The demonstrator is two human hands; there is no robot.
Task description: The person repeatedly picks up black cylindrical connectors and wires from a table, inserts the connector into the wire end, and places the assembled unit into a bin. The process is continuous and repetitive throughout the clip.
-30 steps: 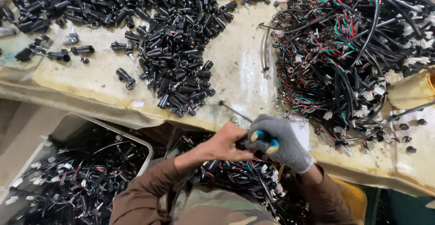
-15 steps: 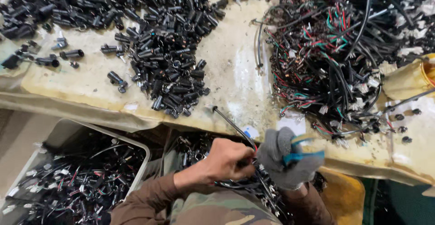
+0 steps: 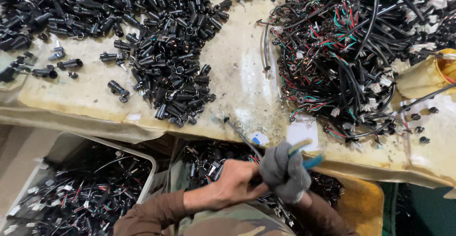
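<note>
- Head view looks down on a stained workbench [image 3: 237, 84], with both hands low and right of centre in the frame.
- Bare left hand [image 3: 235, 184] is closed around a thin black cable [image 3: 240, 134], which runs up and to the left, its tip lying on the bench edge.
- Right hand [image 3: 283, 172], in a grey knit glove, is clenched on a cutting tool with blue and yellow handles [image 3: 306, 154]; the handles stick out to the upper right, and the tool's head is hidden between the two hands.
- Both hands touch each other over the cable.
- Loose black connectors [image 3: 166, 70] are heaped across the upper left of the bench.
- Tangled wire harnesses [image 3: 351, 46], black with red and green strands, fill the upper right.
- White bin [image 3: 149, 169] at lower left holds more wired pieces; a yellow tub [image 3: 368, 202] sits below the hands.
</note>
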